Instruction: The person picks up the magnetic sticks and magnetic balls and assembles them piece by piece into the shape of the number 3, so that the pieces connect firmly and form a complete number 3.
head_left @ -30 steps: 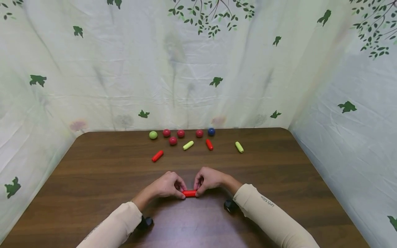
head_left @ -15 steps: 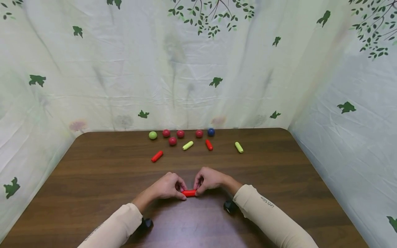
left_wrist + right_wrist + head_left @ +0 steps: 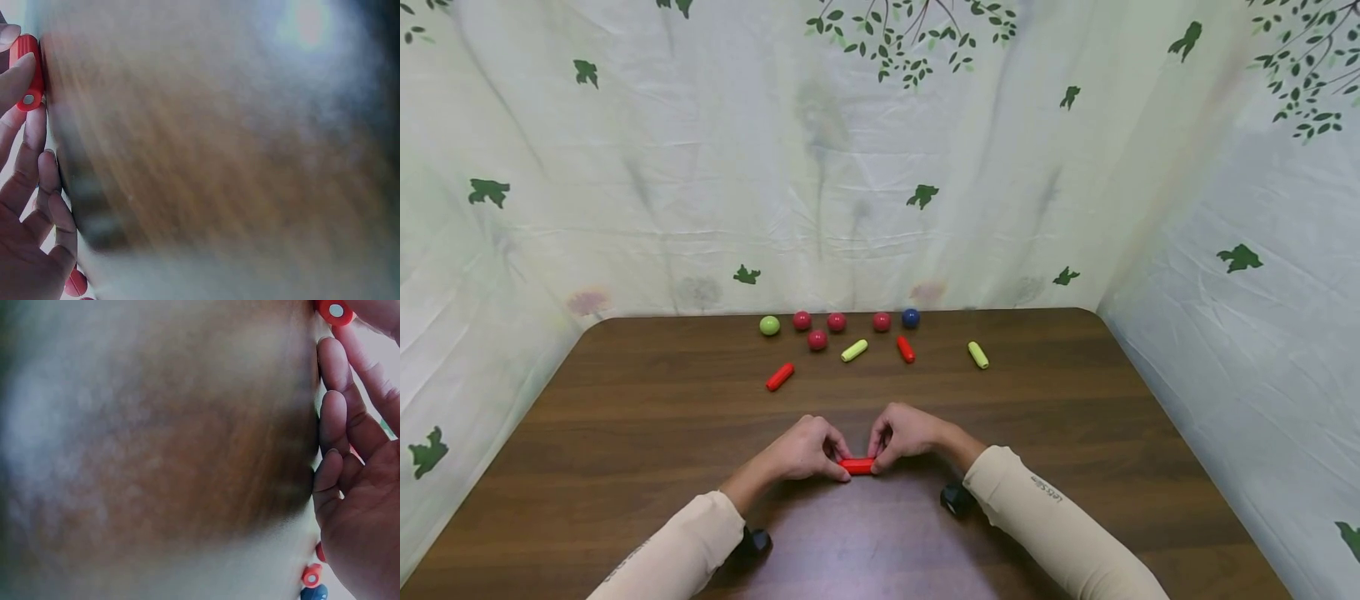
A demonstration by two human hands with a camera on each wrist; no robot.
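A short red magnetic building rod lies crosswise close over the near middle of the table. My left hand pinches its left end between thumb and fingers. At the other end, thumb and fingers of my right hand pinch it too. The left wrist view shows the ribbed red rod with a silvery disc in its end. In the right wrist view, the same rod's end appears at the top, beside the thumb. The other fingers of both hands are loosely bent.
Toward the back of the wooden table lie a green ball, several dark red balls and a blue ball. Two more red rods and two yellow-green rods lie before them. A patterned white cloth hangs behind.
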